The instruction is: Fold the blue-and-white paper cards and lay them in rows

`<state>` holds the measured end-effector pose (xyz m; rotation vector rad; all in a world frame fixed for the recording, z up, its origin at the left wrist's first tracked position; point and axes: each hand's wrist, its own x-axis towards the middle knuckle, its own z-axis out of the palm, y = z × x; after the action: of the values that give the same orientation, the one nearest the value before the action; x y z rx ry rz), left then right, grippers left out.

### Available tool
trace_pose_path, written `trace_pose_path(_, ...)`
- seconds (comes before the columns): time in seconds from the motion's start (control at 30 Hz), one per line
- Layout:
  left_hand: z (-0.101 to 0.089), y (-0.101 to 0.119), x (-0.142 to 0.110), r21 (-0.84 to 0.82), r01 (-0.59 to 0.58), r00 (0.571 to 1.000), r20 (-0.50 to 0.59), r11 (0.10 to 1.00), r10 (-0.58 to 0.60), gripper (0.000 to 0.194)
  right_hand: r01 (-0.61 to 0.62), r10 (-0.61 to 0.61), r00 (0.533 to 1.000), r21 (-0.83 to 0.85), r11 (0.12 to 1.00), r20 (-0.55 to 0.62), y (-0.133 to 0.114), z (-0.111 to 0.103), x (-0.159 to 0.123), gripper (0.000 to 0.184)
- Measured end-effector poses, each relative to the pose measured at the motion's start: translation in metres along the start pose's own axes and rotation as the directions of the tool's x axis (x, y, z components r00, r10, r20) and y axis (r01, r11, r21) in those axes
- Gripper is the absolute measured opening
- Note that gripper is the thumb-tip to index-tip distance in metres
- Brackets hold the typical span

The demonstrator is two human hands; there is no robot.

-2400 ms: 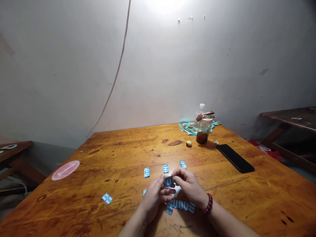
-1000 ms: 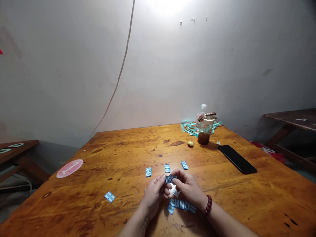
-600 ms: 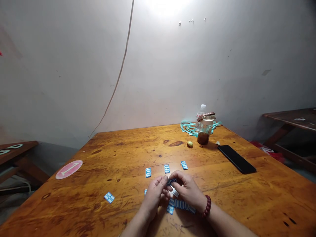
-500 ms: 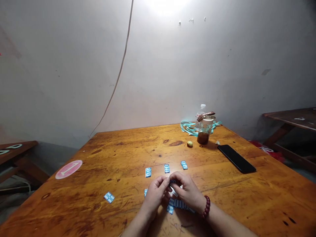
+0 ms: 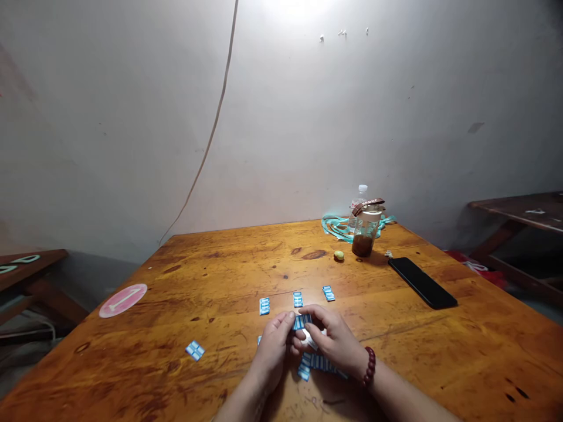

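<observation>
I note the blue-white piece (image 5: 302,322) pinched btwn L hand (image 5: 273,343) and R hand (image 5: 338,340) above the bench (image 5: 229,269), est. light, thin, prob. bendable, best gripped at its 2 short ends.

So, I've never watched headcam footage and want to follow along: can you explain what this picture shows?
There's no machine: you see a person's bare left hand and bare right hand, pictured by a camera worn on the head, looking forward and down. Together they hold small blue-and-white rectangular pieces; how many is unclear. More such pieces lie on the brown wooden table around the hands. Farther off, to the right, are a flat black phone and a lidded clear cup with dark brown contents.
</observation>
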<state>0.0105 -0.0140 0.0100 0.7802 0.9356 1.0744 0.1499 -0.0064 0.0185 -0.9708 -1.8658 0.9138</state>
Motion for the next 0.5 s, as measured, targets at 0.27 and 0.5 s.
trace_pose_path(0.27,0.0,-0.003,0.001,0.037,-0.049,0.999,-0.017,0.998,0.049,0.03,-0.214,0.241,0.969,0.323,0.922,-0.047,0.018,0.012,0.001,0.021)
trace_pose_path(0.5,0.001,0.002,-0.002,-0.001,-0.024,0.994,0.105,1.0,0.024,0.028,-0.341,0.361,0.928,0.6,0.724,0.092,0.017,0.009,0.005,0.023)
